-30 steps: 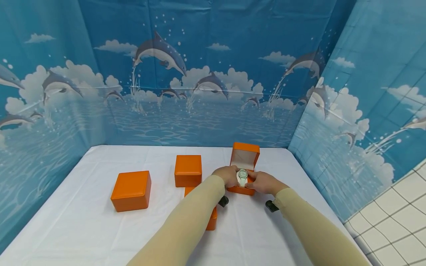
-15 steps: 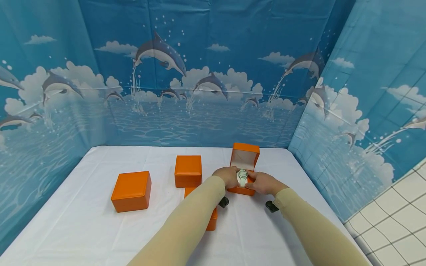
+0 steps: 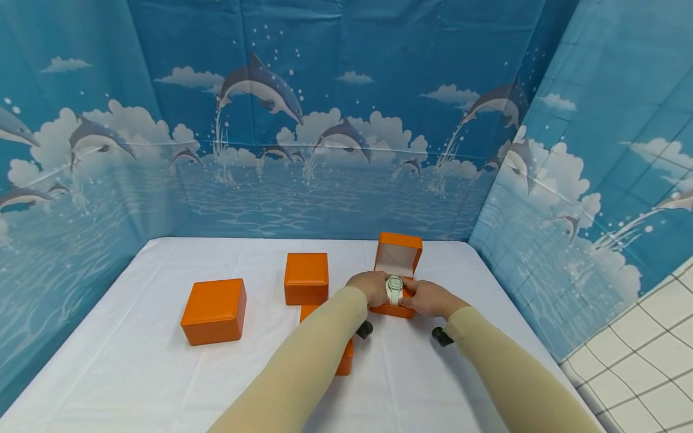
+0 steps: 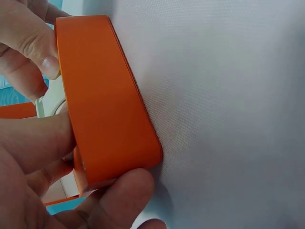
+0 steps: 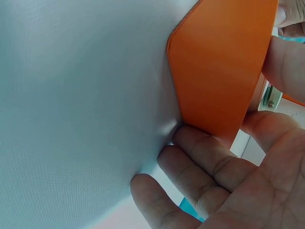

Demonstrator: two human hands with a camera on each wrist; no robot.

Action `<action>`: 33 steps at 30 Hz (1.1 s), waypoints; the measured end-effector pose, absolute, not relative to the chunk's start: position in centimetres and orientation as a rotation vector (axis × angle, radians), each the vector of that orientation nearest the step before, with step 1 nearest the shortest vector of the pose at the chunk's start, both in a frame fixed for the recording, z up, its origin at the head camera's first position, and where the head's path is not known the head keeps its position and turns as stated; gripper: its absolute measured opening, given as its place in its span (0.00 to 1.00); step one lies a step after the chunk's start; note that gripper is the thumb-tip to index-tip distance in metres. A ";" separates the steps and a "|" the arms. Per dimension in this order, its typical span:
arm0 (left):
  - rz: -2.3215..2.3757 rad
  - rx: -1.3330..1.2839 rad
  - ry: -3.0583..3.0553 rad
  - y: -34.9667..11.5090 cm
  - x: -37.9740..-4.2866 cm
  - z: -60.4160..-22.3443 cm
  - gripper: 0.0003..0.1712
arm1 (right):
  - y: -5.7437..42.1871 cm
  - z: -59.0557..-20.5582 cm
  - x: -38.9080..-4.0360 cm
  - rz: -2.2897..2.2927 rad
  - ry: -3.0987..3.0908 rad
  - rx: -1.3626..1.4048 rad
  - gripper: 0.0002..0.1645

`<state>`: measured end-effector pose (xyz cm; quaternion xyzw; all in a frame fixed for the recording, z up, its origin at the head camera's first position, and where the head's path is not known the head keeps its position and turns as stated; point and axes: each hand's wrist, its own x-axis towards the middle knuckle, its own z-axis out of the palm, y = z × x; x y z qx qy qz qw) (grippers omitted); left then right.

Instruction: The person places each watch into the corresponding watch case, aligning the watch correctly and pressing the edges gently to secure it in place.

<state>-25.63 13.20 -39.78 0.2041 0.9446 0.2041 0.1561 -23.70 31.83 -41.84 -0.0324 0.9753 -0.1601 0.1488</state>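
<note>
A pale green wristwatch sits in the lower part of an orange watch box, whose lid stands raised with a pale lining. My left hand holds the watch at its left side, thumb and index inside the box. Its other fingertips touch the box's outer side in the left wrist view. From the right, my right hand holds the watch with thumb and index; other fingers lie along the outer wall. Both hands hide the watch's edges.
Two closed orange boxes, a left one and a back one, rest on the white-covered table. More orange box surface shows beneath the left sleeve. Dolphin-print curtains border the table.
</note>
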 end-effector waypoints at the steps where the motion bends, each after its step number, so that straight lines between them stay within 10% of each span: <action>1: 0.583 0.586 2.705 13.2 -25.6 -39.8 0.34 | 31.8 -41.8 -23.7 -0.458 2.803 -0.095 0.45; 22: 0.496 0.625 2.655 12.3 -26.9 -38.8 0.40 | 32.1 -41.2 -22.9 -0.417 2.772 -0.077 0.51; 33: 0.894 0.531 2.687 9.4 -29.0 -36.0 0.38 | 33.7 -36.7 -23.4 -0.508 2.969 0.025 0.36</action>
